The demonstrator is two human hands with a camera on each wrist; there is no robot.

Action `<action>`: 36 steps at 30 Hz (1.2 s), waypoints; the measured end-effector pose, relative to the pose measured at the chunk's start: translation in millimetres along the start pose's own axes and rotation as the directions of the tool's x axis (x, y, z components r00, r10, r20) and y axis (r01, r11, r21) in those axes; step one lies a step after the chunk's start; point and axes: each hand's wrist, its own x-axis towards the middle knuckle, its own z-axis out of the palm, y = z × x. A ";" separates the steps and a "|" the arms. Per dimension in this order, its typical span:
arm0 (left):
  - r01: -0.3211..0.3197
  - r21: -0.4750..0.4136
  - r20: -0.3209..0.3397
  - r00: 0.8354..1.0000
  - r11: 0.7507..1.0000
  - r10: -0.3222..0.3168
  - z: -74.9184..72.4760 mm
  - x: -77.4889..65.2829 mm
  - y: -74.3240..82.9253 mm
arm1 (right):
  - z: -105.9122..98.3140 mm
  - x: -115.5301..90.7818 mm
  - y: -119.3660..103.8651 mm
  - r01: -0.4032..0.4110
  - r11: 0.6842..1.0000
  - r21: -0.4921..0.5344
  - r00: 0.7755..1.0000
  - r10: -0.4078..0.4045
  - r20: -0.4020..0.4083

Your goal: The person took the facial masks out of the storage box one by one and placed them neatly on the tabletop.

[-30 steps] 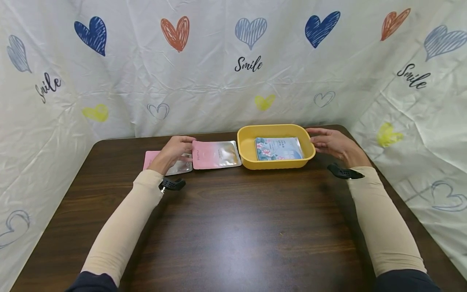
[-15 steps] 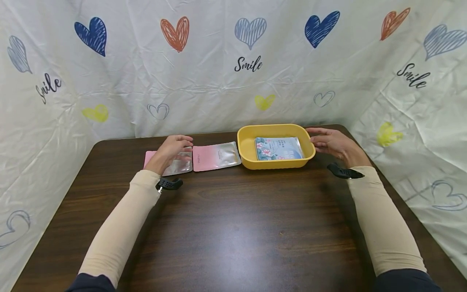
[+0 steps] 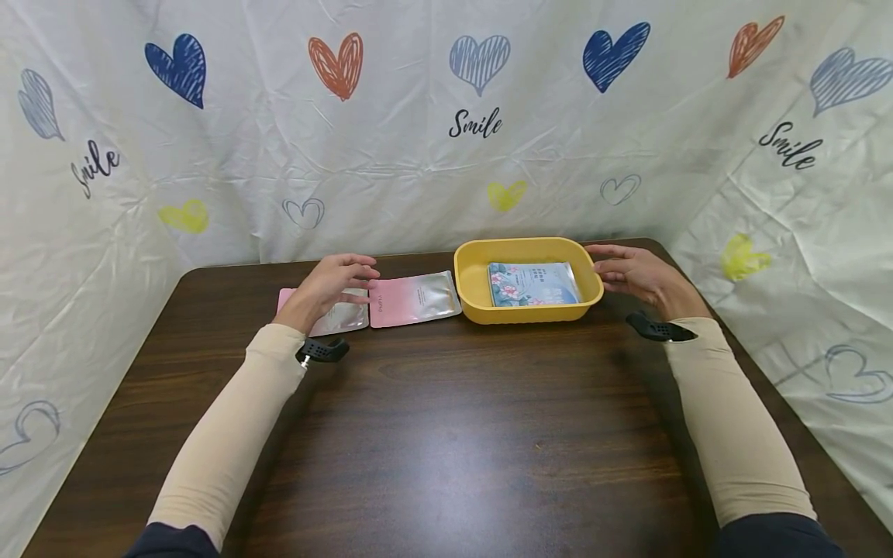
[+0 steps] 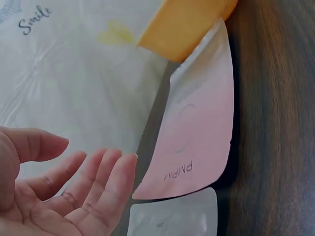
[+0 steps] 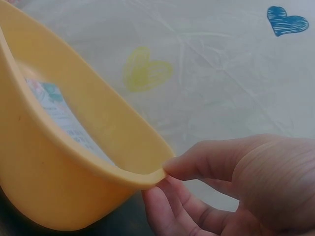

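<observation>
My left hand (image 3: pixel 326 288) hovers over the left end of the table, fingers spread and nothing between them. Beneath it lies a pink-and-silver foil packet (image 3: pixel 349 318), partly hidden by the hand. A second pink-and-silver foil packet (image 3: pixel 413 299) lies just right of the fingertips, its silver end reaching the yellow plastic tray (image 3: pixel 481 314). In the left wrist view this packet (image 4: pixel 199 132) shows lettering on its pink end. My right hand (image 3: pixel 638 275) pinches the tray's right rim (image 5: pixel 147 179) between thumb and fingers. Inside the tray lies a light-blue floral packet (image 3: pixel 533 284).
The dark wood table (image 3: pixel 446 434) stretches toward me in front of the packets and tray. A white cloth (image 3: pixel 391 178) printed with hearts hangs close behind the table's back edge and along both sides.
The left hand has let go of the second pink packet, whose left end has dropped and tilted toward me. The hand drew back left, then shifted slightly right. The right hand and tray stayed put.
</observation>
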 end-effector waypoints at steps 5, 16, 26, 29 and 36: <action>-0.017 -0.022 0.012 1.000 1.000 0.017 3.8 1.5 4.5 | -1.3 0.4 0.2 0.005 1.000 0.008 1.000 -0.005 0.010; -0.057 -0.029 0.037 0.998 0.998 0.058 21.1 3.7 26.4 | -1.7 -0.7 -0.6 -0.001 1.000 0.014 1.000 0.001 0.007; -0.114 -0.045 0.098 0.988 0.992 0.118 43.3 6.7 44.0 | -2.3 -0.1 -0.1 -0.001 1.000 0.004 1.000 0.001 0.012; -0.122 -0.042 0.124 0.984 0.992 0.126 50.9 7.9 49.5 | -2.1 -0.2 0.1 0.004 1.000 -0.006 1.000 -0.004 0.010; -0.126 -0.062 0.167 0.977 0.990 0.135 69.4 12.6 58.7 | -1.6 -1.3 -0.6 -0.004 1.000 0.011 1.000 0.004 0.009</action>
